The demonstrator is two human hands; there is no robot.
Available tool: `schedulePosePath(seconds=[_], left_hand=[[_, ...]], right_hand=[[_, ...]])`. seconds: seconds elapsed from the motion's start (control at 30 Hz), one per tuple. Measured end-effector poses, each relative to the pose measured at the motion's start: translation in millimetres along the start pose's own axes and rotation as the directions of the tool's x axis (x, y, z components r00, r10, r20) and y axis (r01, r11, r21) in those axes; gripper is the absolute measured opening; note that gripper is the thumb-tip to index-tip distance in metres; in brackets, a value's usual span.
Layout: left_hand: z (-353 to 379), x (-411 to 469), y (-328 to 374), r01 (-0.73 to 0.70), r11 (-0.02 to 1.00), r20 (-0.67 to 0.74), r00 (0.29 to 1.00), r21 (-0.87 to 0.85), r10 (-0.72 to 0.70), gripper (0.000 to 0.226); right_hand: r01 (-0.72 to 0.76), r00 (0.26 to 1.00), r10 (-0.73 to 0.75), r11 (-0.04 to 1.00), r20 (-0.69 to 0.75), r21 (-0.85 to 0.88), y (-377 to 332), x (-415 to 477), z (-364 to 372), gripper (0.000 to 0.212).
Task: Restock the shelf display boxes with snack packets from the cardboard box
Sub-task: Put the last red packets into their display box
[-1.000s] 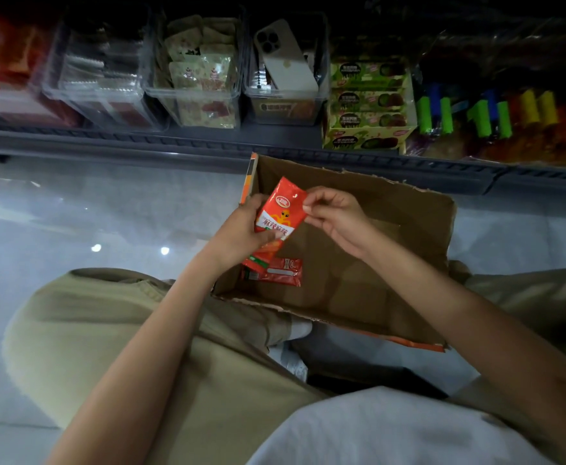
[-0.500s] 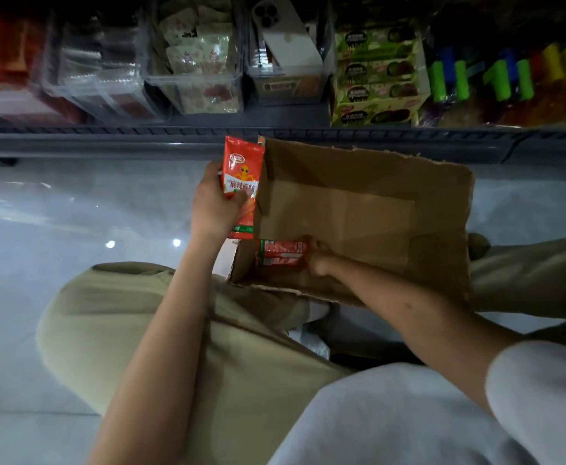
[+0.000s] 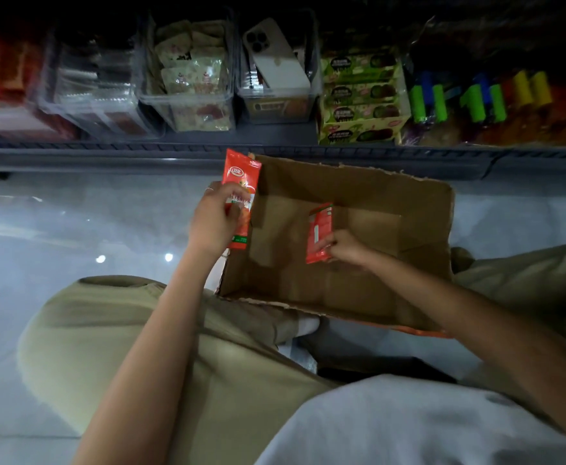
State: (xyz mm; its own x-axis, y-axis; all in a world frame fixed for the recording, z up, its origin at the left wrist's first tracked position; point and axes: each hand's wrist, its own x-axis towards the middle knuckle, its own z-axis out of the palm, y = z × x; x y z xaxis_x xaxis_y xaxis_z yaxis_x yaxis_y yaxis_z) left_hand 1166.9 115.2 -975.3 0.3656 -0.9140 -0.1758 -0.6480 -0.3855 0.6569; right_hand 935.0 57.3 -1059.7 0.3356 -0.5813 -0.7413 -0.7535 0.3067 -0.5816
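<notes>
An open cardboard box [image 3: 422, 236] stands on the floor between my knees. My left hand [image 3: 213, 221] grips a red snack packet [image 3: 241, 176] upright beside the box's left wall. Inside the box, my right hand [image 3: 345, 246] pinches a second red packet [image 3: 320, 226] by its lower edge and holds it up off the bottom. No other packet shows in the box. Clear plastic display boxes [image 3: 187, 105] sit on the low shelf ahead.
The shelf rail [image 3: 107, 154] runs across just beyond the box. A white phone [image 3: 275, 58] leans in one clear bin. Green snack cartons [image 3: 358, 95] and coloured tubes [image 3: 476, 99] fill the right of the shelf. Glossy floor [image 3: 73, 223] lies to the left.
My right hand reached to the box's bottom, took the second red packet and lifted it. My left hand moved the first packet out to the box's left side and holds it there.
</notes>
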Motion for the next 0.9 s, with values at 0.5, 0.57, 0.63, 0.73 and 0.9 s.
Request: schedulePosePath(seconds=[0.5,0.57,0.63,0.73,0.9], left_hand=[[-11.9,-87.8,125.6,-0.396,0.795,0.108,0.863,-0.46,0.493,0.076],[-9.4,-92.7,149.7,-0.421,0.793,0.063,0.866,-0.441,0.496,0.067],[-6.1,-93.8,171.9,-0.448,0.809,-0.009,0.877,-0.381,0.481,0.048],[-7.4,-93.6,203.1,-0.477,0.794,-0.079,0.871,-0.376,0.486,0.041],[-23.0,-96.8,244.6,-0.4,0.714,-0.083,0.897,-0.574,0.435,0.033]], right_hand=[[0.063,0.874,-0.441,0.518,0.203,0.853,-82.1,-195.7,-113.6,0.039],[0.178,0.916,-0.401,0.456,0.023,0.872,-90.8,-210.0,-117.5,0.016],[0.257,0.924,-0.367,0.393,-0.106,0.883,-98.0,-220.7,-122.8,0.013],[0.418,0.89,-0.379,0.454,-0.253,0.787,-105.9,-235.3,-133.8,0.034],[0.752,0.654,-0.553,0.553,-0.517,0.36,-125.1,-265.6,-161.2,0.015]])
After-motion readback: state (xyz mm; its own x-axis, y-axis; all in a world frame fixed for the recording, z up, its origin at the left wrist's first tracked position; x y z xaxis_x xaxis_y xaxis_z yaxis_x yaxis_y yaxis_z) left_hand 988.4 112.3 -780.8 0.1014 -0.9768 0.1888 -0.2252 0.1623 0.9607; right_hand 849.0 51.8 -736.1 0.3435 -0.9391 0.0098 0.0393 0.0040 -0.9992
